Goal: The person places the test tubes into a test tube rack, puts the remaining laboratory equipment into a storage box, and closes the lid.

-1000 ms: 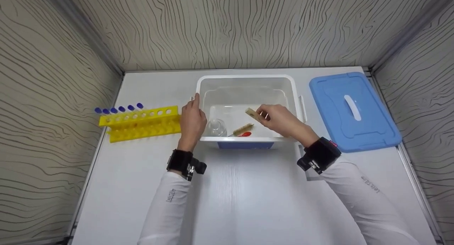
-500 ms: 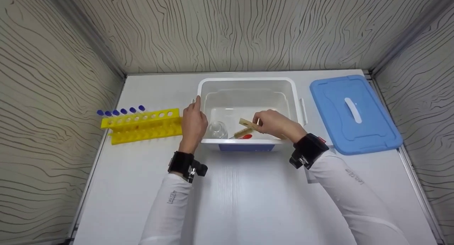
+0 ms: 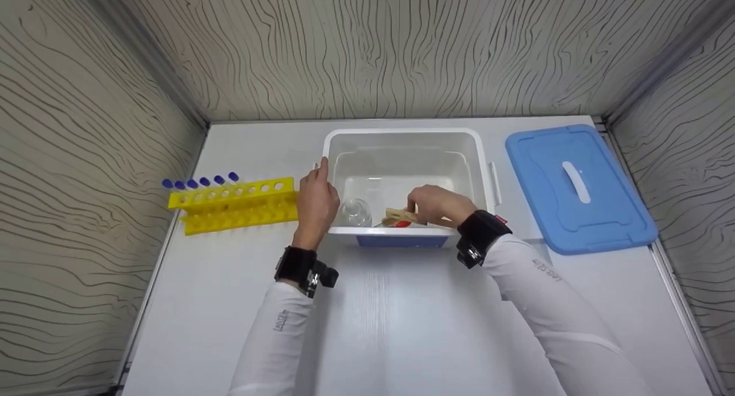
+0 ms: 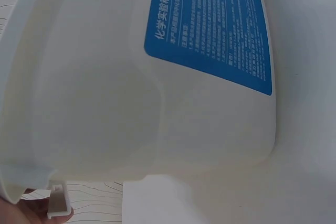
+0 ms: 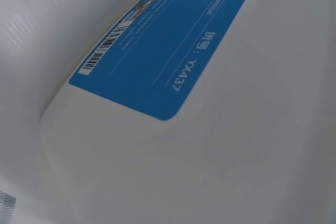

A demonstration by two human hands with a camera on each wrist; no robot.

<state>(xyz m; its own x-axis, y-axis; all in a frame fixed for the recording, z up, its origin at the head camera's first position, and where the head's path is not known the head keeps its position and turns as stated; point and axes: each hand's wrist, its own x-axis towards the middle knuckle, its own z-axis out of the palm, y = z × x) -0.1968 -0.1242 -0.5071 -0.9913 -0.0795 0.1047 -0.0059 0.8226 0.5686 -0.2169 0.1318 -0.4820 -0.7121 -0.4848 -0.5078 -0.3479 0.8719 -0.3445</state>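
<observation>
A white plastic storage box [image 3: 402,132] stands lidless on the table, a blue label [image 4: 210,24] on its front wall. My left hand [image 3: 317,204] grips the box's left side; in the left wrist view its fingers [image 4: 34,211] are at the white side clip [image 4: 59,200]. Low inside the box, my right hand [image 3: 437,203] pinches a pale wooden test tube clamp [image 3: 396,214]. Just under the clamp lie a bristle brush [image 3: 389,221], partly covered, and a small red item [image 3: 403,224]. A clear glass vessel [image 3: 355,213] sits in the near left corner. The right wrist view shows only the box's outside.
Left of the box is a yellow test tube rack [image 3: 235,204], with several blue-capped tubes [image 3: 205,181] along its left part. A blue lid [image 3: 597,206] with a white handle lies on the table to the right. Patterned panels [image 3: 367,51] enclose the table's back and sides.
My right hand has moved left and down into the box, carrying the wooden clamp to just over the brush and red item. The left hand keeps its grip on the box.
</observation>
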